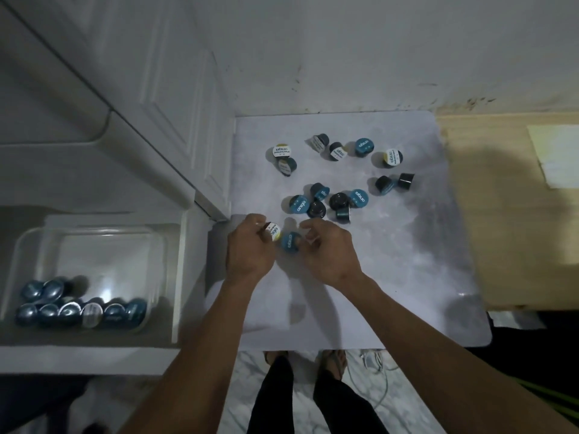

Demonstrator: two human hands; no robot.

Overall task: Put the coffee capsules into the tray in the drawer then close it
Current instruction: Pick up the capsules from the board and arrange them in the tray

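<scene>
Several coffee capsules (340, 173) with blue or white lids lie scattered on the white tabletop (407, 261). My left hand (250, 249) is closed around a white-lidded capsule (274, 230) near the table's left edge. My right hand (329, 252) pinches a blue-lidded capsule (290, 242) just beside it. The two hands are close together. To the left, the open white drawer (178, 277) holds a clear plastic tray (28, 242), with several blue capsules (81, 311) lying along its near side.
A white cabinet front (175, 120) rises behind the drawer, against the table's left edge. A wooden surface (517, 214) with a sheet of paper (557, 155) adjoins the table on the right. My feet and a cable (382, 386) are on the floor below.
</scene>
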